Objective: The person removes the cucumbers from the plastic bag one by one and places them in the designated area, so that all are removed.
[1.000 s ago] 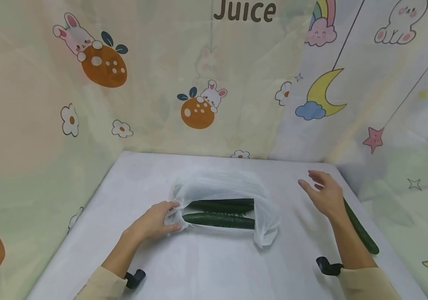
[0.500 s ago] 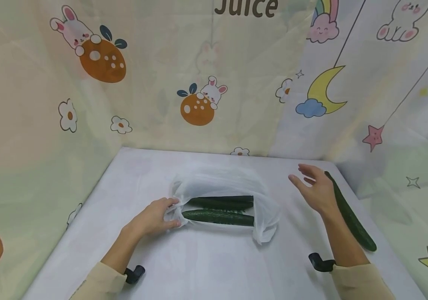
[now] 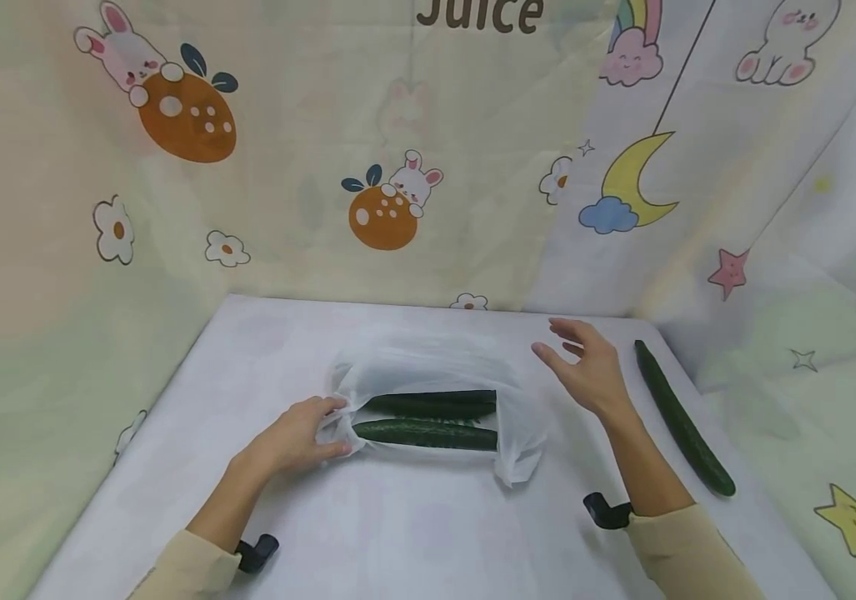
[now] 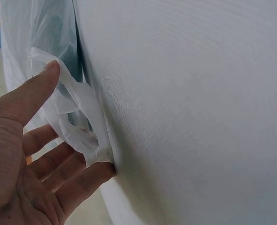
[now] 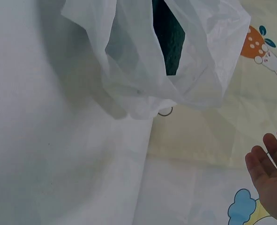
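A thin white plastic bag [image 3: 521,417] lies on the table, its opening showing two dark green cucumbers [image 3: 428,434] side by side. My left hand [image 3: 288,437] is at the bag's left end, thumb and fingers curved around the gathered plastic. In the left wrist view, the thumb touches the bag's edge [image 4: 65,101] while the fingers lie on its other side. Holding nothing, my right hand [image 3: 588,367] hovers right of the bag with loosely bent fingers [image 5: 265,161]. Another cucumber [image 3: 683,417] lies farther right, apart from that hand.
The white table [image 3: 412,533] meets a printed cloth backdrop [image 3: 285,150] at its rear and sides. A black wrist device [image 3: 257,552] sits at the left cuff, and another black wrist device [image 3: 608,511] at the right.
My right hand has moved left, away from the lone cucumber and nearer the bag, so that cucumber is now fully visible. The left hand stays at the bag; the head view shifted slightly.
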{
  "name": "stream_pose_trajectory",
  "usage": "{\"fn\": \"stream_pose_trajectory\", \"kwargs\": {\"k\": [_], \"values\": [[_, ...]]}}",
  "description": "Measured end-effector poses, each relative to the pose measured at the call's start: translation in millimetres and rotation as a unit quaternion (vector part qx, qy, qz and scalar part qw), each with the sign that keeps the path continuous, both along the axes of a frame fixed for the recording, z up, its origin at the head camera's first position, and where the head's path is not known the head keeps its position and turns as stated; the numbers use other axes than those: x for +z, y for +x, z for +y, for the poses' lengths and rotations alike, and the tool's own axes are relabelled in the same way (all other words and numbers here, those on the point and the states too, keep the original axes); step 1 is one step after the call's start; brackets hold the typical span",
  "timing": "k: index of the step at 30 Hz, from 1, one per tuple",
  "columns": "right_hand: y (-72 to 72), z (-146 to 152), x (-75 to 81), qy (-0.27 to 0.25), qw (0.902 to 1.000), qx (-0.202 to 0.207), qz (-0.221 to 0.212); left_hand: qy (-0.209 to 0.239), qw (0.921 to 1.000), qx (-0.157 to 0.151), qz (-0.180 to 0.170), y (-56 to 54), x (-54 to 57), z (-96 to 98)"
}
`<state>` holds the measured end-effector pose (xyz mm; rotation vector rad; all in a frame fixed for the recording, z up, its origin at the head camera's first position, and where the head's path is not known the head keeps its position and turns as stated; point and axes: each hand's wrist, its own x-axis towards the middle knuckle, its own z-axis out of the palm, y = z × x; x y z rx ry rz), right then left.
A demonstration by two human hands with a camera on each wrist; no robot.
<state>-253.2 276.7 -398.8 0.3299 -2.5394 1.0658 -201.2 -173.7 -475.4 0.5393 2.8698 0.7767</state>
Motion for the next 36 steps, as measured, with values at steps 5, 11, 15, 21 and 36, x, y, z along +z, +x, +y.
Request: {"fn": "stream_pose_trajectory", "kwargs": {"k": [5,11,15,21,36], "values": [[1.0,-11.3,0.9,0.001,0.9999,0.014,0.004,-0.005,1.0000,0.005,-0.001,-0.8,-2.0,0.2],[4.2,-26.3,0.9,-0.003,0.9991,0.041,0.010,-0.006,1.0000,-0.002,0.000,-1.9,-1.7,-0.3],[5.6,-40.8,2.0,-0.013,0.9982,0.058,0.012,-0.006,1.0000,-0.001,0.004,-1.9,0.6,-1.0],[9.2,-65.3,2.8,-0.031,0.9955,0.089,0.003,-0.006,0.9999,-0.007,0.013,-1.7,0.2,-1.5],[21.7,-104.6,-15.7,-0.042,0.9838,0.173,-0.021,-0.013,0.9999,0.007,0.002,-1.7,-1.2,-0.6]]}}
